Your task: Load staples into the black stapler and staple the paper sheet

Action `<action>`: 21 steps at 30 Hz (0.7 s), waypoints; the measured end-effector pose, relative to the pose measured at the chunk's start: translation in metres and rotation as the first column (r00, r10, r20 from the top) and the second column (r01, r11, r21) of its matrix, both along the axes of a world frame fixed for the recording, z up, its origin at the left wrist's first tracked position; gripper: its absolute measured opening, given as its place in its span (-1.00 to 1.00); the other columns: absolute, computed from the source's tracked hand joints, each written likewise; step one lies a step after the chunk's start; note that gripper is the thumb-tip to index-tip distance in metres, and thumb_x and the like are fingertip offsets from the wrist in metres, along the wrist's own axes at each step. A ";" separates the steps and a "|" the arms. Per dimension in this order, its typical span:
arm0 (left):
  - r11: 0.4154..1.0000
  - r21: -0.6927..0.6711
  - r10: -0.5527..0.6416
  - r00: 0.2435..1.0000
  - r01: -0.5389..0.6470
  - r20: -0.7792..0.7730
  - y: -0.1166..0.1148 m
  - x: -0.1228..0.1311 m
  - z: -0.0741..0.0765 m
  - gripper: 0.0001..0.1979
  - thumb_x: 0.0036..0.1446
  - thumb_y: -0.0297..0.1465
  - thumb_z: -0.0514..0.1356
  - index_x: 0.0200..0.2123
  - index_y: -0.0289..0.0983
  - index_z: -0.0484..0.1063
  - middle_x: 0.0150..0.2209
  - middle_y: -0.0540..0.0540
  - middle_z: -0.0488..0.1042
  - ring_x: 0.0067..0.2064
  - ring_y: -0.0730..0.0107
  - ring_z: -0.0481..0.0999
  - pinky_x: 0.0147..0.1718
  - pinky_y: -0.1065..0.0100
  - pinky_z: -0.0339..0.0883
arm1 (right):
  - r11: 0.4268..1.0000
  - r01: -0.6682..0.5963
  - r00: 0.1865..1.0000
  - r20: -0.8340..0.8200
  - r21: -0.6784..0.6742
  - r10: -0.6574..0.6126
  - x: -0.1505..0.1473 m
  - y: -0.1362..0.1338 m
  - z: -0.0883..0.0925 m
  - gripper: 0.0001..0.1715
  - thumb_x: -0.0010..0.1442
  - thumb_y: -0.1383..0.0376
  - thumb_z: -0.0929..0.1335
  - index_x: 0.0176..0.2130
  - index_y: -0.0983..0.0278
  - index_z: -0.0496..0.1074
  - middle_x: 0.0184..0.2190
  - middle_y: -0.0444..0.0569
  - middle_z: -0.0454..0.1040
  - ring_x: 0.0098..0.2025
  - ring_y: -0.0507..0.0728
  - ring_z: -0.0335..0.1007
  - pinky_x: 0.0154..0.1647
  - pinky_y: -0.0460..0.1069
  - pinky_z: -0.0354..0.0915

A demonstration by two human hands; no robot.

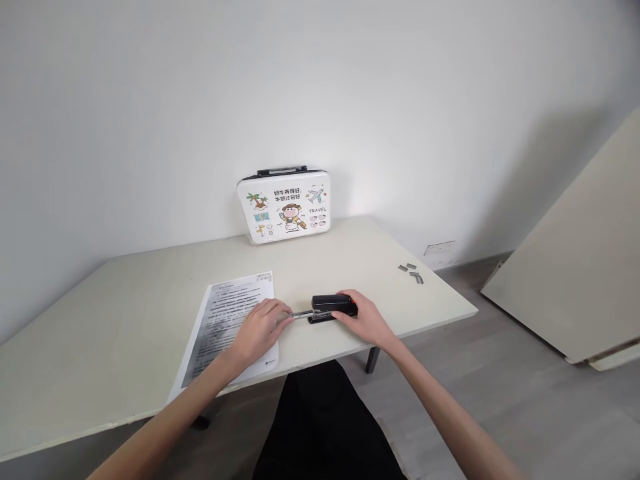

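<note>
A black stapler [327, 308] lies on the pale table [125, 293] near its front edge. My right hand [363, 319] grips the stapler's right end. A thin metal tray [300, 314] sticks out of the stapler's left side, and my left hand [260, 331] pinches its end. The left hand rests over the right edge of a printed paper sheet [225, 327]. Several strips of staples [413, 272] lie apart at the table's right corner.
A white case with cartoon travel pictures [284, 207] stands against the wall at the back of the table. A large pale board [580, 267] leans at the right on the grey floor. My dark-clothed lap [320, 427] is below the table edge.
</note>
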State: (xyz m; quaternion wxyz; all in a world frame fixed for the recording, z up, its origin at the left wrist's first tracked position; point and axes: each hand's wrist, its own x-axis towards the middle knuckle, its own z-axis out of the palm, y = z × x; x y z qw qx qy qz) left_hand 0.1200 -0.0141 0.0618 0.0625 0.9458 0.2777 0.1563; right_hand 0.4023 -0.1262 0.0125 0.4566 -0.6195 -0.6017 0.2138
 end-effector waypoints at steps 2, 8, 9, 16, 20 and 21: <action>0.999 0.021 0.034 0.999 -0.034 -0.001 0.006 -0.008 -0.010 -0.56 0.46 -0.05 0.02 0.16 -0.19 0.42 0.22 -0.22 0.48 0.29 0.01 0.40 0.27 -0.02 0.26 | 1.000 0.005 1.000 0.000 -0.006 -0.005 -0.001 0.000 0.002 -0.56 0.30 0.03 0.40 0.10 0.13 0.40 0.11 0.03 0.53 0.12 0.27 0.48 0.12 0.16 0.41; 0.978 -0.031 0.201 0.971 -0.207 -0.125 0.017 -0.046 -0.036 -0.29 0.44 0.06 -0.06 0.45 -0.25 0.15 0.49 -0.26 0.12 0.52 -0.07 0.04 0.42 -0.11 0.05 | 0.996 0.053 0.998 -0.050 0.077 -0.049 0.003 -0.007 0.006 -0.42 0.32 -0.06 0.38 0.21 0.11 0.35 0.23 0.08 0.43 0.24 0.28 0.39 0.26 0.19 0.33; 0.978 -0.033 0.199 0.972 -0.204 -0.129 0.017 -0.052 -0.037 -0.31 0.45 0.05 -0.07 0.45 -0.24 0.15 0.50 -0.24 0.12 0.52 -0.05 0.04 0.43 -0.10 0.04 | 0.986 0.117 0.992 -0.052 0.119 -0.111 0.010 -0.010 0.004 -0.42 0.35 -0.07 0.35 0.22 0.12 0.35 0.25 0.10 0.41 0.26 0.29 0.36 0.29 0.21 0.31; 0.969 -0.080 0.224 0.970 -0.232 -0.099 0.033 -0.100 -0.018 -0.30 0.46 0.05 -0.11 0.46 -0.22 0.15 0.51 -0.15 0.11 0.54 0.04 -0.02 0.47 -0.05 -0.07 | 0.788 0.580 0.723 0.317 0.205 -0.614 0.123 -0.030 -0.040 -0.11 0.26 -0.18 0.31 0.29 0.37 0.28 0.32 0.43 0.23 0.43 0.49 0.03 0.40 0.41 0.03; 0.934 -0.109 0.329 0.937 -0.341 -0.115 0.063 -0.151 -0.015 -0.24 0.41 0.13 -0.10 0.45 -0.21 0.22 0.49 -0.13 0.16 0.52 -0.04 0.04 0.45 -0.08 -0.02 | 0.778 0.626 0.696 0.414 0.050 -0.587 0.171 -0.022 -0.058 0.08 0.20 -0.28 0.29 0.35 0.45 0.21 0.34 0.50 0.21 0.45 0.53 -0.01 0.36 0.38 0.09; 0.929 -0.105 0.344 0.932 -0.355 -0.109 0.068 -0.163 -0.017 -0.24 0.39 0.14 -0.09 0.43 -0.19 0.25 0.49 -0.12 0.16 0.51 -0.06 0.05 0.45 -0.09 -0.01 | 0.778 0.628 0.697 0.427 0.024 -0.576 0.176 -0.016 -0.060 0.10 0.18 -0.29 0.29 0.35 0.45 0.21 0.34 0.50 0.22 0.44 0.53 0.02 0.35 0.36 0.11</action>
